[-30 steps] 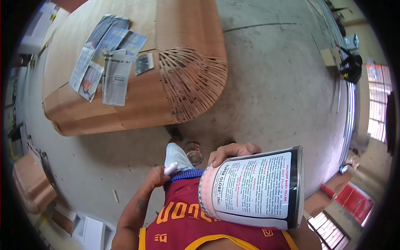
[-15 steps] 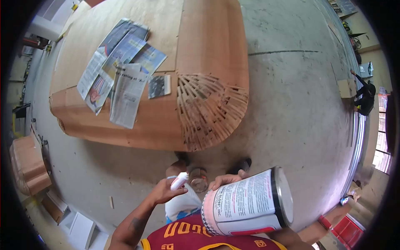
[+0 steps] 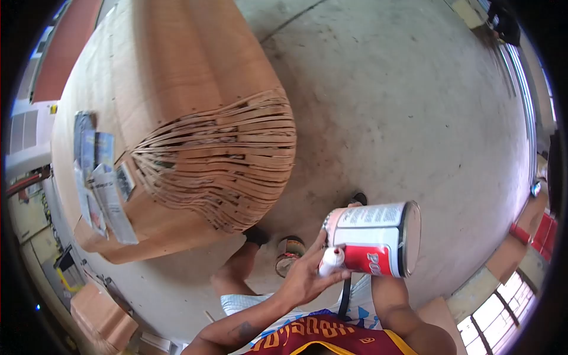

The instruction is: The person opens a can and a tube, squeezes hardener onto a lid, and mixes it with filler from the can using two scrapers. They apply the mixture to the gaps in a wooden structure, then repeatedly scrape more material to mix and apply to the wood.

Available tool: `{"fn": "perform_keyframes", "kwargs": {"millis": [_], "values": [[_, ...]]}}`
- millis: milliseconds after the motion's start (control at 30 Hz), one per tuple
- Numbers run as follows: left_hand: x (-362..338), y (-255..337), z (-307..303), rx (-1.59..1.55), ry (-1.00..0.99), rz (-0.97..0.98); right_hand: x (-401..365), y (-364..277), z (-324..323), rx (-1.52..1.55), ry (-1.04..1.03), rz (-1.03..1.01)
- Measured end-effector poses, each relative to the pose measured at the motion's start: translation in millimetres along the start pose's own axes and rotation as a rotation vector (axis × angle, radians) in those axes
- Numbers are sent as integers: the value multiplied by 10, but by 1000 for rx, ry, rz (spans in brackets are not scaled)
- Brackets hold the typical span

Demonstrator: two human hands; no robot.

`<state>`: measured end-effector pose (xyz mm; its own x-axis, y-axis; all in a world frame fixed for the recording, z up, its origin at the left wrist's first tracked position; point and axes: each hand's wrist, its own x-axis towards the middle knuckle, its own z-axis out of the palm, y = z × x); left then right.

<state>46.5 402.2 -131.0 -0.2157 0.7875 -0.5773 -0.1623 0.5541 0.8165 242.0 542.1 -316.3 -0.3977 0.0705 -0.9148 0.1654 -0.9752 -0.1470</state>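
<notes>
My left hand (image 3: 305, 275) is wrapped round a small white tube (image 3: 331, 260) with a red spot at its tip. Its fingers reach up against the near end of a large can (image 3: 378, 241), which has a red and white printed label and a dark rim. The can lies tipped on its side in front of me. My right forearm (image 3: 393, 302) goes up behind the can and seems to support it from beneath; most of that hand is hidden. On the floor near my feet stands a smaller tin (image 3: 290, 254).
To the left is a big curved wooden form (image 3: 195, 59), its rounded corner made of bent slats (image 3: 236, 151). Newspapers (image 3: 109, 198) and a small dark picture (image 3: 125, 180) lie on it. A brown wooden piece (image 3: 102, 313) stands at lower left. Another person (image 3: 504, 25) is at upper right.
My view has turned right and come nearer the slatted corner. The left hand with the tube has moved right, up against the can. The can has rolled, showing more red label.
</notes>
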Motion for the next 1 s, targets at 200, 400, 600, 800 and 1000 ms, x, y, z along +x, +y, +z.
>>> {"fn": "perform_keyframes", "kwargs": {"millis": [200, 400, 600, 800, 1000], "values": [[908, -1246, 180, -346, -2, -222, 1188, 387, -1009, 118, 296, -50], [1876, -2514, -30, -355, 59, -333, 2264, 504, -1260, 243, 285, -127], [2536, -3054, -286, -324, 85, -317, 3081, 345, -1272, 304, 219, -277], [2858, -3912, -293, -384, 131, -152, 3451, 231, -1276, 300, -55, -430], [2104, -3598, -559, -339, 53, -345, 3021, 21, -913, 187, -244, -401]]}}
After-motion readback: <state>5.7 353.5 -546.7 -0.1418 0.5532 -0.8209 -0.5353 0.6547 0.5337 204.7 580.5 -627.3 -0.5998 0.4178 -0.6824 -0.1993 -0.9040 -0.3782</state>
